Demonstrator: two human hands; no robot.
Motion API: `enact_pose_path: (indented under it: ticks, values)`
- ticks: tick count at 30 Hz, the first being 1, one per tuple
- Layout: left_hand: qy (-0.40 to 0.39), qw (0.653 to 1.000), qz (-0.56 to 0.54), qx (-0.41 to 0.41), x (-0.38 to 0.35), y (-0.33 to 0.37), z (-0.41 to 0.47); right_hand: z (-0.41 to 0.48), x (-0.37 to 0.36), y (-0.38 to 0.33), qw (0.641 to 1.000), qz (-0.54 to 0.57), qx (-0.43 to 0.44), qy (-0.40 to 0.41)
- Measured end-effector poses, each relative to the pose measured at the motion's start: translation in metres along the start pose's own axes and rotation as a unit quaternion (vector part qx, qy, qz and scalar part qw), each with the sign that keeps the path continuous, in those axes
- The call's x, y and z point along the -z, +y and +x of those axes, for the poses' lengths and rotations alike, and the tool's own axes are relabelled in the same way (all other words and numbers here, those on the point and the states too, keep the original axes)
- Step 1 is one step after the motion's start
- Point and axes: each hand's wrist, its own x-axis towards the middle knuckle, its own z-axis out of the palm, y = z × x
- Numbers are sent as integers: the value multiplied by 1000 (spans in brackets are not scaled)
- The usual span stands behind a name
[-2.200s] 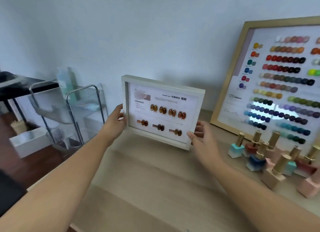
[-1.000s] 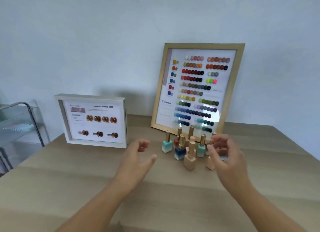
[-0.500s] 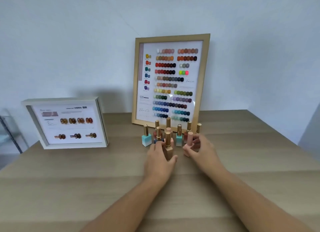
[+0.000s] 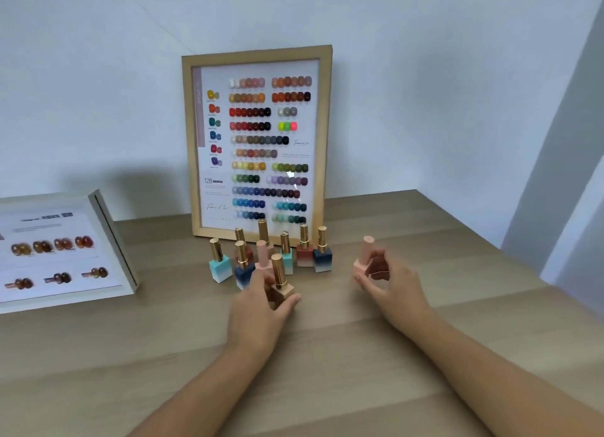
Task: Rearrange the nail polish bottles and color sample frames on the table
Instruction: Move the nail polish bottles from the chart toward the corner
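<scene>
A wooden table (image 4: 327,355) fills the lower half of the frame, set against a pale wall. At centre, a tall wood-framed colour chart (image 4: 258,142) is leaned upright against the wall. At the left edge, a white sample frame (image 4: 65,250) with amber nail samples is seen, partly cut off. Just in front of the chart, a cluster of nail polish bottles (image 4: 271,253) is stood upright. A tan bottle with a gold cap (image 4: 280,283) is gripped at its base by the left hand (image 4: 258,309), in front of the cluster. A pink bottle (image 4: 364,257) is held by the right hand (image 4: 389,283), to the right of the cluster and apart from it.
</scene>
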Motion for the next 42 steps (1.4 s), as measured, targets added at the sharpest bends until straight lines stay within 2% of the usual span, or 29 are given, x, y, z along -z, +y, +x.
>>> enact_pose_path:
  ticks: [4, 7, 11, 18, 23, 27, 30, 32, 34, 36, 39, 42]
  values:
    - [-50, 995, -40, -80, -36, 50, 8, 19, 51, 49, 991, -6, -102, 88]
    - [-82, 989, -90, -88, -79, 90, 28, 33, 76, 77, 980, 9, -146, 137]
    - [-109, 983, -119, -83, -136, 128, 56, 49, 99, 101, 972, 0, -157, 172]
    - [-115, 975, -179, -61, -209, 171, 87, 75, 113, 128, 967, -50, -166, 187]
    - [-114, 976, -173, -64, -230, 172, 93, 79, 110, 137, 967, -88, -167, 173]
    - [-120, 977, -163, -61, -221, 172, 88, 77, 109, 135, 966, -93, -173, 168]
    - [-131, 975, -171, -55, -198, 162, 73, 71, 111, 128, 962, -87, -170, 194]
    - [-135, 975, -169, -60, -176, 146, 58, 63, 112, 119, 955, -58, -168, 237]
    - [-126, 976, -163, -69, -149, 126, 44, 52, 112, 109, 934, -12, -166, 315]
    - [-94, 979, -159, -90, -116, 104, 33, 42, 102, 88, 923, 21, -141, 357]
    - [-16, 983, -133, -127, -65, 73, 24, 37, 70, 49, 949, 60, -79, 299]
    - [83, 986, -95, -110, -23, 40, 23, 37, 20, 12, 976, 97, -40, 189]
